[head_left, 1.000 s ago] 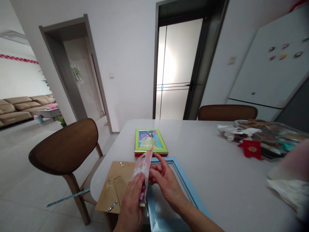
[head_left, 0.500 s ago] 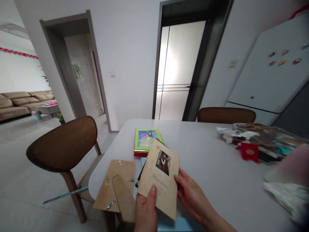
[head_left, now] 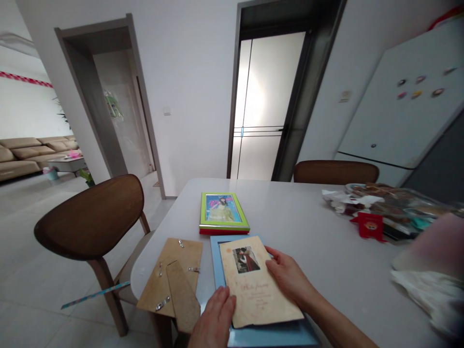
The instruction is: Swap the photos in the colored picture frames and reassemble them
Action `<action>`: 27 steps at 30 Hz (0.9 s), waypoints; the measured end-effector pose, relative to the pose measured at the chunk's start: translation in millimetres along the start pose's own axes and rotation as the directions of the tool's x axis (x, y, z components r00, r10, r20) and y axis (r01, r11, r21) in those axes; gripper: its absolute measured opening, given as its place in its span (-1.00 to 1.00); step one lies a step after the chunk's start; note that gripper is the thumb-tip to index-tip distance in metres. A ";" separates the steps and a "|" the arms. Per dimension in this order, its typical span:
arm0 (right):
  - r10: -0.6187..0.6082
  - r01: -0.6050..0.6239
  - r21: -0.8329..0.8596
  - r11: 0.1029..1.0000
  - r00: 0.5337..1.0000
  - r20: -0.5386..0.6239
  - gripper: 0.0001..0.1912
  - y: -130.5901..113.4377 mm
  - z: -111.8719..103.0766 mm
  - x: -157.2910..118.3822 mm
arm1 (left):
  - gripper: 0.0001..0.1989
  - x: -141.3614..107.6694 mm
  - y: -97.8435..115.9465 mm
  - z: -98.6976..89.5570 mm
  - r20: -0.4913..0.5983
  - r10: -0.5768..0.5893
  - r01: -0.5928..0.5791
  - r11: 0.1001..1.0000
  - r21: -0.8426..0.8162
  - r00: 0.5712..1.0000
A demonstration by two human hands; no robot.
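Observation:
A cream printed sheet (head_left: pixel 263 307) with a small photo near its top lies nearly flat over a light blue picture frame (head_left: pixel 217 266) on the table. My left hand (head_left: pixel 214 316) is at the sheet's lower left edge, fingers together and pressed against it; its thumb is hidden. On the other side my right hand (head_left: pixel 290 276) grips the right edge, thumb on top. Left of the frame is a brown backing board (head_left: pixel 192 251) with metal clips and a stand leg (head_left: pixel 181 295). The sheet covers most of the frame's opening.
Behind the blue frame, a green picture frame (head_left: pixel 203 210) is stacked on a red one (head_left: pixel 217 232). Plastic-wrapped items (head_left: pixel 402 203) and a red packet (head_left: pixel 370 226) lie to the right. A brown chair (head_left: pixel 94 212) stands at the left, another (head_left: pixel 335 172) at the far side.
The sheet has come down from a tilted, raised pose onto the blue frame, uncovering the green frame. My left hand has shifted from a thumb-on-top grip to the sheet's left edge.

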State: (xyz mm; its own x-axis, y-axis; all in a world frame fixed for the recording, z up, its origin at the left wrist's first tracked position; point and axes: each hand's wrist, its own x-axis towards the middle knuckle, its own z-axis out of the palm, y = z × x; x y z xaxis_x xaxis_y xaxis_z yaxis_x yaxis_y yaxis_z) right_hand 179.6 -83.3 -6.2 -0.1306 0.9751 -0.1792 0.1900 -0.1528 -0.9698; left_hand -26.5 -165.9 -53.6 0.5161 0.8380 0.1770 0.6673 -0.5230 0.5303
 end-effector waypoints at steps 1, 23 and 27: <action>-0.032 0.031 -0.040 0.999 0.999 -0.020 -0.46 1.1 3.3 1.9 | -0.34 1.4 3.4 -4.0 0.021 -0.016 0.016 1.000 0.002 1.000; -0.491 0.379 -0.754 0.537 0.867 0.086 -0.65 -9.5 33.8 -13.4 | -0.29 -51.9 -45.1 -70.6 -0.178 -0.343 0.384 0.866 0.321 0.922; -0.499 0.564 -0.659 0.498 0.808 0.315 -0.61 -25.8 95.3 -33.6 | -0.37 -61.7 -66.9 -74.7 -0.270 -0.379 0.459 0.803 0.380 0.885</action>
State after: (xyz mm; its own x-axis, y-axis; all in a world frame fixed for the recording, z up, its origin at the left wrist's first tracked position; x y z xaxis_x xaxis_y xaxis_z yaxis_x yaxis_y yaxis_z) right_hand 86.4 -127.4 9.2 -0.5063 0.8132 0.2870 0.6618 0.5797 -0.4753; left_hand -143.2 -171.0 -38.2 0.0594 0.9820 0.1793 0.9770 -0.0941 0.1916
